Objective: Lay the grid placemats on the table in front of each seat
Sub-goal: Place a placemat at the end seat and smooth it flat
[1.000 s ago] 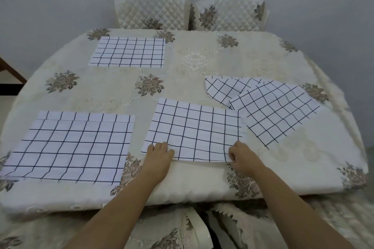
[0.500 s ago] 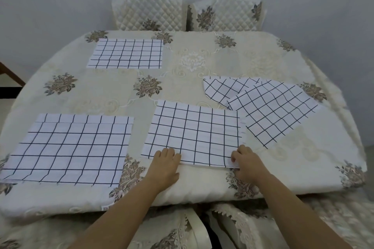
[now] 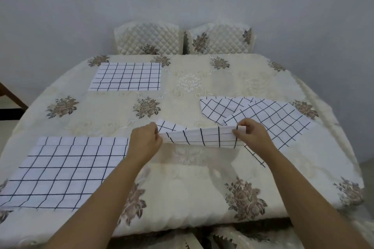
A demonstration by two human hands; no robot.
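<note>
1. The round table under a cream floral tablecloth (image 3: 202,198) carries five white grid-checked cloth mats.
2. The near-left placemat (image 3: 62,170) lies flat; that place looks done.
3. Two overlapping placemats (image 3: 269,121) sit askew at the right, not yet placed.
4. The far-left placemat (image 3: 126,76) lies flat before a quilted chair (image 3: 147,40).
5. The lifted placemat (image 3: 202,136) hangs above the near centre, with the left hand (image 3: 144,143) and right hand (image 3: 253,134) each pinching an end.
</note>
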